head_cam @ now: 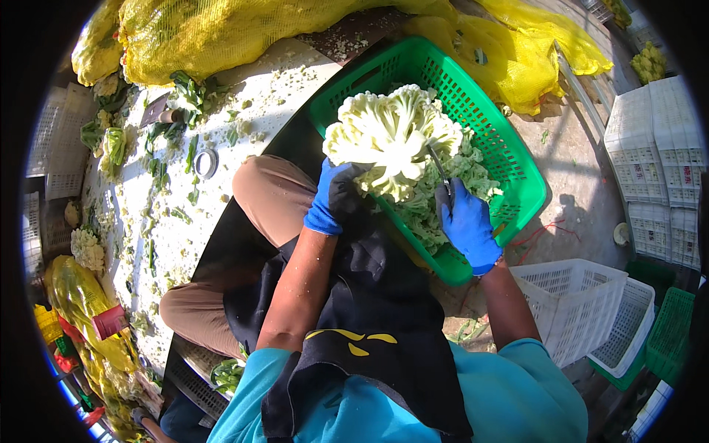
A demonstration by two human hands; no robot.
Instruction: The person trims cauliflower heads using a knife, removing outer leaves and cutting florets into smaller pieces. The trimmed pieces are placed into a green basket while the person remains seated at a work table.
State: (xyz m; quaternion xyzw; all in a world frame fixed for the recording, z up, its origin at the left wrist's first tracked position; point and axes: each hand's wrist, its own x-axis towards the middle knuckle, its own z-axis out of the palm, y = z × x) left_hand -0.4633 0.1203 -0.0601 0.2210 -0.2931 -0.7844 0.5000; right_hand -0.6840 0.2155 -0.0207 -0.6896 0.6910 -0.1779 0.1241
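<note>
My left hand (336, 194), in a blue and dark work glove, grips a large cauliflower head (388, 141) at its lower left edge. The head's cut underside, with pale stem and branches, faces up. In my right hand (468, 227), gloved alike, is a small knife (436, 159); its blade points at the stem side of the head, and the tip appears to touch it. Both hands are over a green perforated plastic basket (536, 191), tilted before me. Cut cauliflower florets (426, 224) lie in it, partly hidden by the head and my right hand.
Yellow mesh sacks (210, 39) lie along the back. Left of my knees, a white surface (183, 238) carries crumbs, leaf scraps, a ring-shaped object (205, 164) and a cleaver-like blade (154, 111). White crates (570, 310) stand at right. Another person's arm (148, 425) shows lower left.
</note>
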